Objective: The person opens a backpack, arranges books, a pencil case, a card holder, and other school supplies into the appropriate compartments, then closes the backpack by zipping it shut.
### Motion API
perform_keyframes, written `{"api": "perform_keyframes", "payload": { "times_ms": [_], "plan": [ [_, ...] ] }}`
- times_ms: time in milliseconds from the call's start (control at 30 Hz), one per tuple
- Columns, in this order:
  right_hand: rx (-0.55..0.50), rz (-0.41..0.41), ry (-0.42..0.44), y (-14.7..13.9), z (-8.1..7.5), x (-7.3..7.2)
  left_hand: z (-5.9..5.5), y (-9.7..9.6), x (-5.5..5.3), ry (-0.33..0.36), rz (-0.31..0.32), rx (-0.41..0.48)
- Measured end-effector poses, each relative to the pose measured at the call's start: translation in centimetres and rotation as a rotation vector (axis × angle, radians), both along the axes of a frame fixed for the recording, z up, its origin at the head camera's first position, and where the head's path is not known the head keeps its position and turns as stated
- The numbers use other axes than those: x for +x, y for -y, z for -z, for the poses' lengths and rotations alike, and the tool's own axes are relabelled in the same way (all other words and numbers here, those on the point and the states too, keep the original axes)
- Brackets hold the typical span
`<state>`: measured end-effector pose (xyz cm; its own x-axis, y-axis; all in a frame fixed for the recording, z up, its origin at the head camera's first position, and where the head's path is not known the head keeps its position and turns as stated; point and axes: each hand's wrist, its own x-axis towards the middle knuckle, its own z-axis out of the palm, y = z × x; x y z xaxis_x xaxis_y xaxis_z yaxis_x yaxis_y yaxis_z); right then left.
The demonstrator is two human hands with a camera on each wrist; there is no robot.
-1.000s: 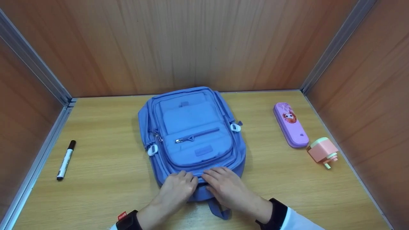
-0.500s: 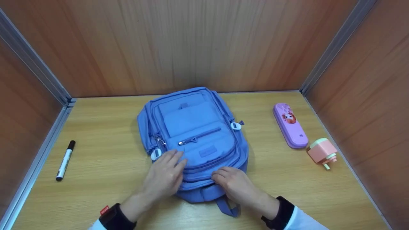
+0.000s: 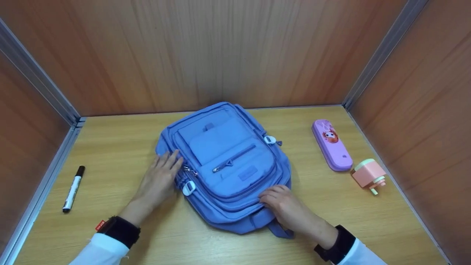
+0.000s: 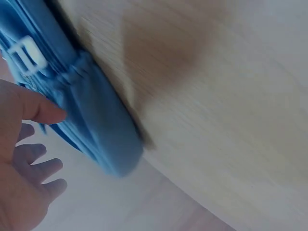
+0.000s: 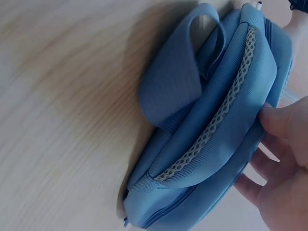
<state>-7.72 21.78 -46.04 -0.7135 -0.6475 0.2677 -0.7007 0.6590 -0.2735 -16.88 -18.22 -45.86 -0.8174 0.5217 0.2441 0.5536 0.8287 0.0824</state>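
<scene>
A blue backpack (image 3: 217, 145) lies front up on the table, turned at a slant, with its handle end towards me. My right hand (image 3: 285, 206) pinches the edge of that near end at its right; in the right wrist view the thumb (image 5: 276, 120) presses the fabric beside the mesh-trimmed handle. At the backpack's left side is my left hand (image 3: 158, 180), its fingers spread by the side pocket (image 4: 98, 115) and the white buckle (image 3: 189, 188). Whether the left thumb touches the pocket, I cannot tell. A zip pull (image 3: 229, 162) hangs on the front pocket.
To the right lie a purple pencil case (image 3: 333, 145) with a cartoon picture and a pink-and-green pencil sharpener (image 3: 369, 173) with a crank. A black-capped marker (image 3: 73, 189) lies at the left. Wooden panels (image 3: 220, 55) wall the table at the back and sides.
My left hand has left the near end of the backpack and moved up along its left side. The backpack has turned, its near end swinging right together with my right hand.
</scene>
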Motion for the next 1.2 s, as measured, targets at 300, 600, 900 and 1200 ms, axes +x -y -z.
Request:
{"api": "perform_keyframes", "payload": {
  "times_ms": [300, 600, 900, 1200],
  "plan": [
    [-0.082, -0.031, -0.087, -1.6, 0.5, -0.9, 0.8, 1.4, -1.0, -0.037, 0.030, -0.031],
    [-0.067, 0.062, -0.088, -2.7, 0.4, -2.2, 1.1, 1.1, -0.6, -0.077, 0.112, -0.021],
    [-0.019, 0.185, -0.108, -2.8, 0.2, -2.3, 1.6, 0.0, 0.2, -0.116, 0.147, 0.006],
    [-0.095, 0.098, -0.138, -1.3, -0.3, -1.0, 1.7, -1.2, 1.9, -0.179, 0.165, -0.010]
  ]
}}
